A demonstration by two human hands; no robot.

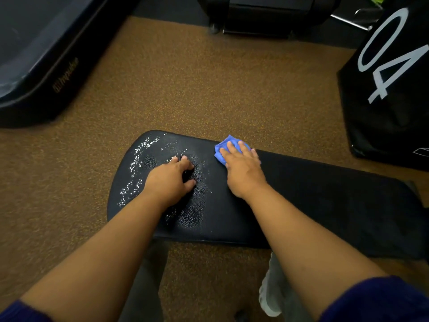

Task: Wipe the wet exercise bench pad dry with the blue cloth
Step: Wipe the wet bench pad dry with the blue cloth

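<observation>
on one bench pad (301, 194), two hands, one blue cloth (222, 147).

Bench pad (301, 201): black pebbled vinyl, glossy where wet, water beads at left end, matt on right. Blue cloth (224, 147): soft crumpled fabric. Floor (185, 89): rough brown speckled rubber. Black box (394, 89): smooth, white painted "04".

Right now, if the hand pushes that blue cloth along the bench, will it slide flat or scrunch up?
Probably scrunch a little: the blue cloth already looks bunched and soft under the right hand. It likely weighs little. On the wet bench pad, droplets may make it glide, then drag once soaked.
</observation>
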